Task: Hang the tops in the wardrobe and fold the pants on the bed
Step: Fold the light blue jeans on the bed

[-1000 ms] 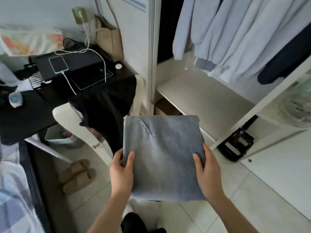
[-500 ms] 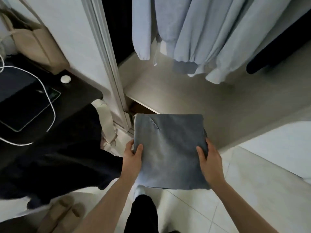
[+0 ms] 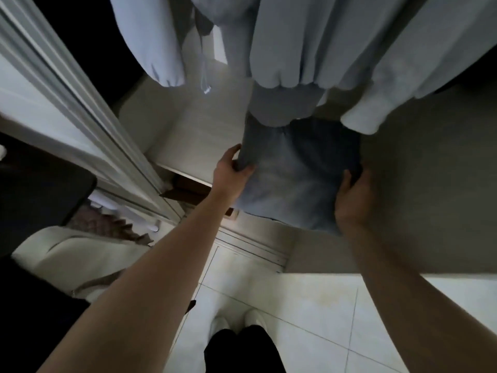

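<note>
- The left hand grips the left edge of the folded grey-blue pants: its thumb lies on top of the cloth and its fingers curl under the edge.
- The right hand holds the right side of the same bundle, thumb pressed on the top face and fingers wrapped around the edge, largely hidden beneath it.
- The pants are a flat, roughly square folded stack, held between the two hands over the pale wardrobe shelf; whether the far edge already rests on the shelf cannot be told.
- The far end of the pants is tucked beneath the cuffs and hems of the hanging pale grey tops, which cover it from above.
- A white drawstring dangles from one of the tops, to the left of the pants.
- Both bare forearms reach forward from the bottom of the view, the left one crossing over the wardrobe's lower rail.
- The white wardrobe door frame runs diagonally along the left side.
- Left of the frame sits a dark desk, and below it a pale chair with dark clothing draped over it.
- Below the arms lies the white tiled floor, where the person's dark trouser legs and light footwear show.
</note>
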Action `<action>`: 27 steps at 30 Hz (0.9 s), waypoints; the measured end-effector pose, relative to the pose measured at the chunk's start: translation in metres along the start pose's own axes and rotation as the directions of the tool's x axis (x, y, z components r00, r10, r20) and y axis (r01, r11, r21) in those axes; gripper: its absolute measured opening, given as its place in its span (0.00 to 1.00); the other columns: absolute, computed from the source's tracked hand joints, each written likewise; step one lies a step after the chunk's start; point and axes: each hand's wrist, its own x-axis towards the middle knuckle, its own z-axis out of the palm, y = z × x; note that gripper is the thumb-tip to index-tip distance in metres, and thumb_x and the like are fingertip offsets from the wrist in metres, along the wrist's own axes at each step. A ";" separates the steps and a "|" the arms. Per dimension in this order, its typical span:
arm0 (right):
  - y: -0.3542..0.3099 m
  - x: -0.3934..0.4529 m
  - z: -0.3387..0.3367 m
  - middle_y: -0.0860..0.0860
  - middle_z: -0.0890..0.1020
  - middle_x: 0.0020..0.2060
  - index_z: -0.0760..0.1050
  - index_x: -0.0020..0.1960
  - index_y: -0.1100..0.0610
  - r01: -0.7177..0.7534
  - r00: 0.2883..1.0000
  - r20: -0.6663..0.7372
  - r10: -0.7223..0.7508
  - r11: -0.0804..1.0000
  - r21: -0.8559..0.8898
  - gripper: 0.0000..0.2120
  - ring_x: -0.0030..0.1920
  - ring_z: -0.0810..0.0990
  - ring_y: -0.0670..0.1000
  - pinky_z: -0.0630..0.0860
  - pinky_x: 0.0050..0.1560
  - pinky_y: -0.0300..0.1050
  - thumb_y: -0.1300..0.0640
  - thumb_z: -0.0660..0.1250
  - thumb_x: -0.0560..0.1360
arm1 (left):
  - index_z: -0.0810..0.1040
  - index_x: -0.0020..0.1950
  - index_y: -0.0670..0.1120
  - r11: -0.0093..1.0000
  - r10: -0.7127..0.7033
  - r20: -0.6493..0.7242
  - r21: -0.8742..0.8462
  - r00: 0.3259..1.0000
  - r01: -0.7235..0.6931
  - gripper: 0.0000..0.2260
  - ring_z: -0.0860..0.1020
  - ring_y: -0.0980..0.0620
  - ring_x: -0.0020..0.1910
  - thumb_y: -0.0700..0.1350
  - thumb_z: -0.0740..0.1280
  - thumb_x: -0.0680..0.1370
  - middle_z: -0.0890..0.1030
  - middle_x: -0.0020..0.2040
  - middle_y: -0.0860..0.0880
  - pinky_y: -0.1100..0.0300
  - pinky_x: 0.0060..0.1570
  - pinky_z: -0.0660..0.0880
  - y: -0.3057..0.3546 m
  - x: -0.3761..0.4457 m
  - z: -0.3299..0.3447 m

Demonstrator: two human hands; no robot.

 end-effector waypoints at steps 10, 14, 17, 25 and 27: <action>0.054 -0.048 0.042 0.56 0.42 0.77 0.42 0.78 0.44 0.420 0.735 0.677 0.026 0.767 -0.485 0.41 0.75 0.44 0.67 0.57 0.71 0.64 0.56 0.64 0.74 | 0.38 0.79 0.54 0.450 0.095 0.296 0.839 0.951 -0.306 0.40 0.46 0.35 0.78 0.45 0.66 0.80 0.42 0.81 0.47 0.38 0.75 0.53 -0.076 -0.014 0.051; 0.072 -0.055 0.048 0.56 0.40 0.77 0.37 0.77 0.44 0.463 0.747 0.664 0.024 0.698 -0.547 0.41 0.74 0.46 0.71 0.62 0.69 0.65 0.55 0.63 0.77 | 0.45 0.80 0.53 0.094 0.248 0.578 0.784 0.777 -0.613 0.34 0.43 0.40 0.79 0.45 0.62 0.80 0.45 0.81 0.45 0.42 0.77 0.49 -0.079 0.006 0.055; 0.074 -0.047 0.061 0.57 0.39 0.77 0.34 0.76 0.43 0.452 0.785 0.619 -0.001 0.684 -0.573 0.41 0.73 0.48 0.72 0.65 0.65 0.67 0.54 0.61 0.78 | 0.42 0.80 0.51 0.040 0.194 0.580 0.801 0.791 -0.597 0.35 0.43 0.43 0.79 0.49 0.62 0.81 0.44 0.81 0.43 0.44 0.77 0.49 -0.082 0.022 0.056; 0.080 -0.023 0.077 0.59 0.44 0.78 0.41 0.78 0.50 0.382 0.846 0.533 0.006 0.690 -0.615 0.30 0.73 0.51 0.71 0.65 0.66 0.65 0.62 0.51 0.82 | 0.43 0.80 0.47 0.104 0.198 0.501 0.844 0.843 -0.526 0.39 0.65 0.38 0.72 0.46 0.66 0.79 0.48 0.80 0.40 0.47 0.65 0.71 -0.073 0.038 0.074; 0.086 -0.027 0.074 0.60 0.43 0.77 0.41 0.79 0.53 0.354 0.850 0.525 0.033 0.702 -0.618 0.31 0.74 0.51 0.70 0.61 0.69 0.64 0.63 0.51 0.81 | 0.42 0.80 0.49 0.140 0.197 0.520 0.824 0.831 -0.549 0.39 0.64 0.39 0.73 0.45 0.66 0.78 0.47 0.80 0.41 0.48 0.68 0.69 -0.078 0.032 0.080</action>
